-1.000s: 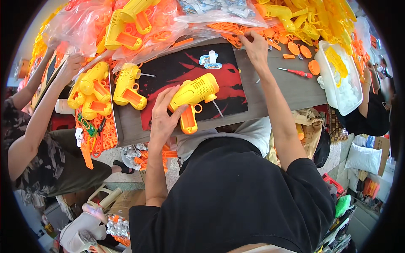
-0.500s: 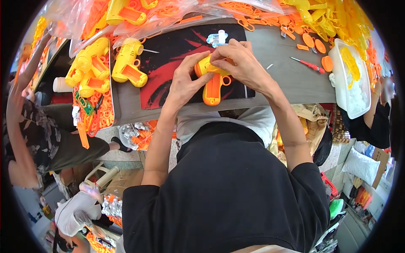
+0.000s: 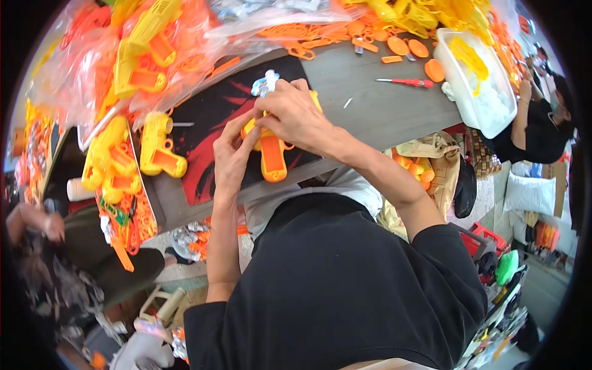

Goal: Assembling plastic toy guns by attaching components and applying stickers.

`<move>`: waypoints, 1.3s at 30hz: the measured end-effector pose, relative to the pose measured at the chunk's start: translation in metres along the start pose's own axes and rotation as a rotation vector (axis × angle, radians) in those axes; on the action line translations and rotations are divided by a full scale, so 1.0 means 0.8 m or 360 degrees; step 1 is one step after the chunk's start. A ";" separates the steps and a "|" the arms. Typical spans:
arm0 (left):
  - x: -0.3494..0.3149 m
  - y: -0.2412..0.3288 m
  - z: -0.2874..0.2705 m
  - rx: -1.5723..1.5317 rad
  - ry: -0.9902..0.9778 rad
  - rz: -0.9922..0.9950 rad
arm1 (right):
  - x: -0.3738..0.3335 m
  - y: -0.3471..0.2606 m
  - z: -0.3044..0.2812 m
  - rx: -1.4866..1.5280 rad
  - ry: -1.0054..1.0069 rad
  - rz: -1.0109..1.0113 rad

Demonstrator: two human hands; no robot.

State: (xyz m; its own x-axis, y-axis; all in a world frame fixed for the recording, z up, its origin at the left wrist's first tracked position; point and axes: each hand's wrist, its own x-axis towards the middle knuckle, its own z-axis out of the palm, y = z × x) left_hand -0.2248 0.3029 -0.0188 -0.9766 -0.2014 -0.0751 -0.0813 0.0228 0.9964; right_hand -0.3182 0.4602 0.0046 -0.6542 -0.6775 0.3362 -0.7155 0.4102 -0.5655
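A yellow toy gun point(image 3: 272, 161) with an orange hollow in its handle lies on a black-and-red mat point(image 3: 198, 176), handle toward me. At its left end my left hand point(image 3: 230, 157) is closed, thumb and fingers on the body. My right hand point(image 3: 297, 120) lies across the top of the gun and hides much of it. Its fingertips are pinched together against those of my left hand; whatever is between them is hidden. Just beyond my fingers is a small blue-and-white piece point(image 3: 265, 84), apart from both hands.
Another yellow toy gun point(image 3: 160, 148) lies left of the mat, beside a tray point(image 3: 148, 213) of yellow bodies and orange parts. Plastic bags point(image 3: 203, 37) of parts line the far edge. At right are a red screwdriver point(image 3: 404, 82), orange discs point(image 3: 418, 48) and a white tub point(image 3: 505, 111). Other people work on both sides.
My view has turned, so the table appears tilted and shifted left. My right hand has moved leftward along the toy gun, and its fingertips now meet those of my left hand.
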 end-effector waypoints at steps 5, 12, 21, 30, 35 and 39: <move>-0.014 -0.005 -0.021 0.0016 0.0072 0.0081 | -0.019 0.090 -0.046 -0.0051 0.0641 0.0406; -0.001 0.000 -0.006 0.0260 0.0230 0.0298 | -0.035 0.244 -0.089 -0.1341 0.0728 0.0315; 0.069 0.080 0.072 0.0345 0.0122 0.0369 | -0.028 0.110 -0.075 -0.0855 0.0961 -0.0717; 0.094 0.065 0.087 -0.0261 -0.0107 0.0165 | -0.032 0.048 -0.065 0.0350 0.0849 0.0103; 0.085 0.079 0.083 -0.0046 -0.0237 0.0209 | 0.006 0.046 -0.088 0.0531 0.0469 0.0010; 0.078 0.084 0.082 0.0180 -0.0188 0.0235 | 0.014 0.055 -0.085 0.1511 0.0026 0.0495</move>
State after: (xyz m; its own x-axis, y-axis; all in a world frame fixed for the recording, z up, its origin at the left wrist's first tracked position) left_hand -0.3042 0.3558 0.0407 -0.9956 -0.0720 0.0605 0.0488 0.1546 0.9868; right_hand -0.3736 0.5124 0.0347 -0.7874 -0.6116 0.0772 -0.0242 -0.0945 -0.9952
